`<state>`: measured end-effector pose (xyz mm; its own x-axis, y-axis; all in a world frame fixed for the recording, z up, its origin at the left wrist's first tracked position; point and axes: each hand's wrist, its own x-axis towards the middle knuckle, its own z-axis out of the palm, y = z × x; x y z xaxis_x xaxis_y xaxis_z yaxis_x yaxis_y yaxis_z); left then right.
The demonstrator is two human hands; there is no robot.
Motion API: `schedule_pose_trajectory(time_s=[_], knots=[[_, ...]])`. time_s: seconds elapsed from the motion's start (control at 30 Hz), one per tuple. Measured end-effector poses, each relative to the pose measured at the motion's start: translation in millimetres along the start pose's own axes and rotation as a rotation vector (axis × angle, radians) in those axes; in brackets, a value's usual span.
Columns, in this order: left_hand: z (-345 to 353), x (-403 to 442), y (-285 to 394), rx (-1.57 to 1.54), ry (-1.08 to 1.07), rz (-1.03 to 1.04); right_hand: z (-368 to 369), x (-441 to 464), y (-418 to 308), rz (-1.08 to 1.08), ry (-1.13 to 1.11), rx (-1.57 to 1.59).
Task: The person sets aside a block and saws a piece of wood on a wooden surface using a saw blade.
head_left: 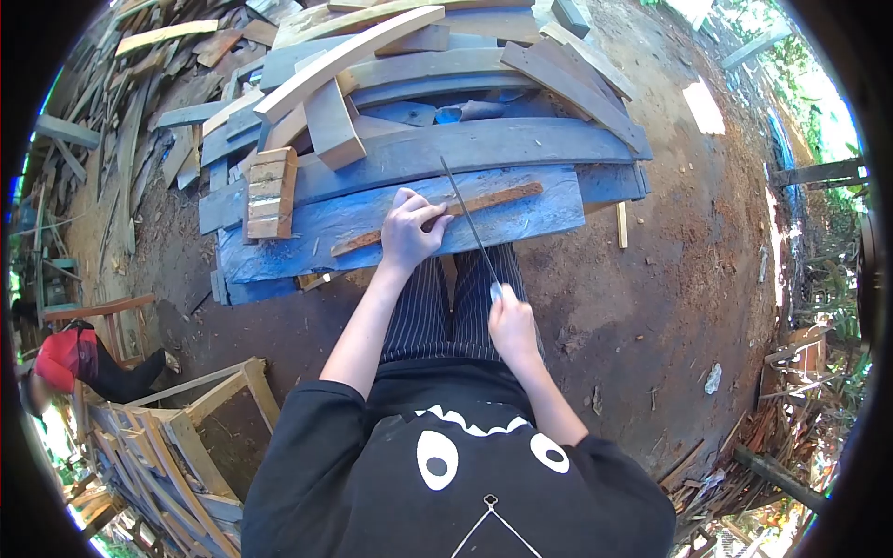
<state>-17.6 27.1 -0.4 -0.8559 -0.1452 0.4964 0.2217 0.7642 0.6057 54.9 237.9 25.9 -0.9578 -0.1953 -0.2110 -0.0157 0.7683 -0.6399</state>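
Rough brown wooden strip (498, 197) on blue-stained plank desk (551, 203), seemingly unsevered. Left hand (412, 230): fingers curled, gripping strip. Right hand (513, 327): fingers closed around pale-blue handle (496, 291) of thin dark blade (473, 223), laid across strip. Cut depth, remaining work: cannot tell.

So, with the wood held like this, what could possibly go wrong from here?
The left hand is close to the long thin blade, so a slip could perhaps cut it. The narrow brown wood strip appears steadied by that hand alone, so it might twist or slide. The right hand grips the handle close to the striped trousers, so a downward slip might reach them.
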Motion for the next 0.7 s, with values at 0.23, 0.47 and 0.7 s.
schedule_pose_trajectory(time_s=[0.23, 0.47, 0.7], knots=[[-6, 3, 3, 0.091, 0.05, 0.07, 18, 30, -8, -0.075, 0.045, -0.001], [-2, 2, -2, 0.065, 0.037, 0.069, 0, -14, 7, -0.046, 0.008, -0.026], [-1, 0, -2, 0.085, 0.046, 0.062, 21, 31, -6, -0.048, 0.023, -0.022]])
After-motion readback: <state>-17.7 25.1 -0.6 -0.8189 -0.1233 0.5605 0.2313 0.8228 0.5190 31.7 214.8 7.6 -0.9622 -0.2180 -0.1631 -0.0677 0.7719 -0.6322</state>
